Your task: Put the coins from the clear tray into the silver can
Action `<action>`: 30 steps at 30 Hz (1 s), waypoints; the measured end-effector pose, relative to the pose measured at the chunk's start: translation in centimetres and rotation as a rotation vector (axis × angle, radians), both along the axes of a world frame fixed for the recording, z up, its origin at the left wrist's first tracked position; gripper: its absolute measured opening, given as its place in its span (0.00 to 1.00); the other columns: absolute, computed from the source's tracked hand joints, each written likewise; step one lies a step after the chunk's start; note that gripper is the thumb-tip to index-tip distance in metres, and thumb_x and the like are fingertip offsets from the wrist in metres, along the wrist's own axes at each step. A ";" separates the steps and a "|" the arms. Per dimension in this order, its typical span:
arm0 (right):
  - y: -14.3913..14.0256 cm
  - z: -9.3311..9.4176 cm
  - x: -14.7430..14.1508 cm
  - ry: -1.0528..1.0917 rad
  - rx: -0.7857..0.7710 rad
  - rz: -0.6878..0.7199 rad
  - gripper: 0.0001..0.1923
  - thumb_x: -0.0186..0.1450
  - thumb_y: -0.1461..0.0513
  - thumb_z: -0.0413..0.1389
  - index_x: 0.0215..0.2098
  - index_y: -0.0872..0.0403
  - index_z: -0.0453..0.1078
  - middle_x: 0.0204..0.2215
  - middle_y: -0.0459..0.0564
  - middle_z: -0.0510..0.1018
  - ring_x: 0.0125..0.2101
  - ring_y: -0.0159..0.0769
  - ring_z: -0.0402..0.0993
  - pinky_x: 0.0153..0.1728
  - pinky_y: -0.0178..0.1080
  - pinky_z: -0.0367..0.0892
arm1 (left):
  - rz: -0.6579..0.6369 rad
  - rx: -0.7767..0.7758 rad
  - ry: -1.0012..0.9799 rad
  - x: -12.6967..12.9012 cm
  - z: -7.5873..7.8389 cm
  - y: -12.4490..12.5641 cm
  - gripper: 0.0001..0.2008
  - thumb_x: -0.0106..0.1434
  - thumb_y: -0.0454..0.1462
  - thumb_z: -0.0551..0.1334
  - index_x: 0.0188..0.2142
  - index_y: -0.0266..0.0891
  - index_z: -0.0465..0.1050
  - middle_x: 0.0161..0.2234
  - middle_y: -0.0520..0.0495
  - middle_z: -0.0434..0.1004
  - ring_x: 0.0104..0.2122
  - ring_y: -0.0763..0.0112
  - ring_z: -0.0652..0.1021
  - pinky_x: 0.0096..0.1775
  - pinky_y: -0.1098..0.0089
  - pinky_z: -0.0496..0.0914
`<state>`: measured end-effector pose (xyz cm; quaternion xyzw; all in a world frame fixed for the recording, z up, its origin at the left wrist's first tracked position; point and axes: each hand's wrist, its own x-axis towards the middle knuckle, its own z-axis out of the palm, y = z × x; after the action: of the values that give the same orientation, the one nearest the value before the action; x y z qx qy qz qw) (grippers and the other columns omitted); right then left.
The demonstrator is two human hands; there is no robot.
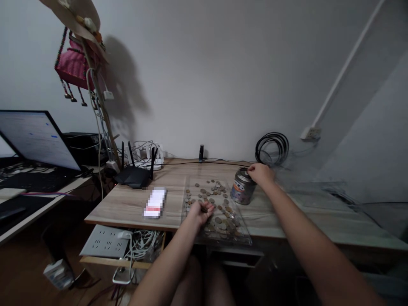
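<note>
The desk (123, 208) fills the lower middle. The clear tray (190, 182) seems to poke past the front edge; a bump might spill it. Left of centre, the router (135, 176) blocks nothing. Right of centre, the can (241, 193) might tip if the right hand (260, 172) pushes; its fingers press together on top, pinching what, I can't tell. Lower middle, the left hand (202, 211) seems to cup coins (218, 220) in curled fingers; more lie on the tray.
</note>
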<state>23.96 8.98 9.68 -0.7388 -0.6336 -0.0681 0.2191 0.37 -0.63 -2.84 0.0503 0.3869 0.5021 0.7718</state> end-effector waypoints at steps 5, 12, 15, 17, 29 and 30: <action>0.3 -0.8 -0.5 -0.101 0.016 -0.005 0.12 0.56 0.61 0.52 0.36 0.51 0.75 0.35 0.54 0.77 0.36 0.42 0.72 0.31 0.37 0.61 | 0.003 0.089 0.030 0.5 0.3 -0.3 0.18 0.50 0.19 0.51 0.41 0.27 0.66 0.32 0.40 0.72 0.33 0.70 0.77 0.30 0.76 0.73; -1.4 0.0 -1.8 -0.091 0.094 0.092 0.16 0.59 0.56 0.50 0.38 0.52 0.75 0.37 0.55 0.77 0.39 0.44 0.70 0.33 0.39 0.62 | -0.006 0.236 0.124 0.8 0.9 -0.3 0.11 0.57 0.22 0.53 0.39 0.27 0.68 0.30 0.42 0.75 0.29 0.73 0.78 0.27 0.81 0.72; -3.6 -2.5 -4.5 0.046 0.014 0.451 0.16 0.59 0.55 0.49 0.36 0.54 0.75 0.33 0.52 0.78 0.35 0.39 0.71 0.32 0.35 0.62 | -0.012 0.250 0.121 0.8 1.2 -0.5 0.13 0.56 0.22 0.55 0.42 0.28 0.68 0.30 0.42 0.76 0.28 0.74 0.78 0.28 0.81 0.72; -5.0 -5.2 -6.7 0.182 -0.208 0.728 0.15 0.57 0.55 0.52 0.32 0.55 0.76 0.28 0.50 0.79 0.29 0.36 0.71 0.29 0.33 0.63 | -0.046 0.262 0.115 0.8 1.3 -0.6 0.14 0.56 0.22 0.56 0.42 0.28 0.68 0.31 0.42 0.76 0.28 0.75 0.78 0.29 0.81 0.72; -2.2 -1.0 -3.3 0.233 0.074 0.209 0.14 0.58 0.61 0.49 0.36 0.56 0.74 0.36 0.58 0.77 0.38 0.43 0.71 0.36 0.39 0.64 | -0.120 0.179 0.037 0.6 1.2 -1.2 0.14 0.55 0.21 0.53 0.42 0.24 0.66 0.36 0.36 0.73 0.38 0.64 0.78 0.34 0.76 0.75; -1.5 -0.4 -2.3 0.174 0.097 0.117 0.13 0.58 0.62 0.49 0.35 0.56 0.74 0.36 0.58 0.77 0.39 0.44 0.71 0.36 0.40 0.63 | -0.106 0.193 0.040 0.6 1.2 -1.1 0.14 0.55 0.21 0.53 0.42 0.25 0.66 0.36 0.38 0.73 0.38 0.65 0.78 0.34 0.76 0.75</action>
<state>21.65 7.51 9.26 -0.6923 -0.6500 -0.0214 0.3126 1.00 -1.78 -1.65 0.1551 0.3488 0.4943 0.7810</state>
